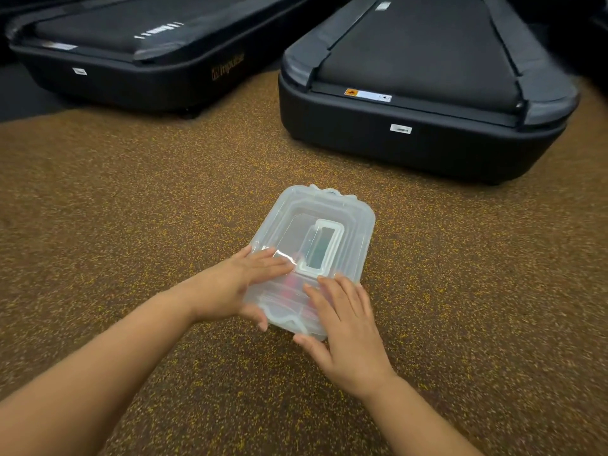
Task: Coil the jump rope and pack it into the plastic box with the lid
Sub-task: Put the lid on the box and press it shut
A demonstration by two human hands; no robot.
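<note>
A translucent plastic box [353, 225] lies on the speckled floor with its lid [296, 225] on top. The lid has a white rectangular handle [320, 250] in its middle. Something pink, blurred, shows through the lid near the near end; the jump rope cannot be made out clearly. My left hand [241, 284] lies flat on the lid's near left part, thumb curled around the box's near corner. My right hand [342, 324] rests with fingers spread on the lid's near right corner, thumb against the near edge at the clasp.
Two black treadmill decks stand beyond the box, one [131, 60] at the far left and one [427, 110] at the far right close behind the box. Brown speckled rubber floor [131, 209] stretches around the box on all sides.
</note>
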